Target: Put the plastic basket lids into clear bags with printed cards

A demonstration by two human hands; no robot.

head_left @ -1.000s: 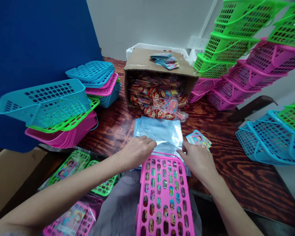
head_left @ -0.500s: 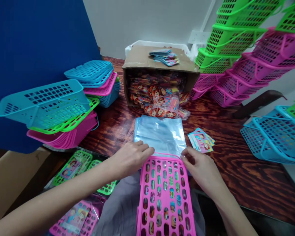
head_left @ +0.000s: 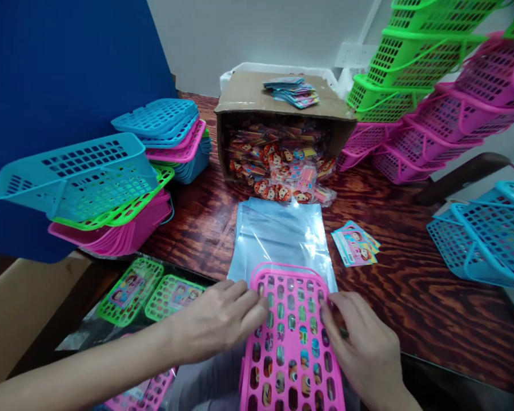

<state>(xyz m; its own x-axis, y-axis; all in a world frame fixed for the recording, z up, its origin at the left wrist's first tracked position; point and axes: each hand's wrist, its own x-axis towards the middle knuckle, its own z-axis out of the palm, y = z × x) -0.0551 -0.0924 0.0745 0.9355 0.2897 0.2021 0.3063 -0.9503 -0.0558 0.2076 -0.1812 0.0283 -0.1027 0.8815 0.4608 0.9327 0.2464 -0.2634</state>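
A pink perforated basket (head_left: 289, 337) lies bottom up at the table's near edge, with colourful packets showing through its holes. Its far end sits inside the mouth of a clear plastic bag (head_left: 280, 234) that lies flat on the wooden table (head_left: 411, 279). My left hand (head_left: 216, 319) grips the bag's edge at the basket's left side. My right hand (head_left: 364, 342) grips the bag's edge at the basket's right side.
A cardboard box (head_left: 244, 100) on its side spills cartoon packets (head_left: 278, 171). Small cards (head_left: 355, 245) lie right of the bag, more cards (head_left: 293, 91) on the box. Stacked baskets stand left (head_left: 89, 188), back left (head_left: 167, 128), right (head_left: 480, 240) and upper right (head_left: 432, 74). Bagged green baskets (head_left: 149, 288) lie lower left.
Both hands have pulled back toward me along the basket's sides, drawing the bag's mouth over the basket's far end. The view has tilted slightly.
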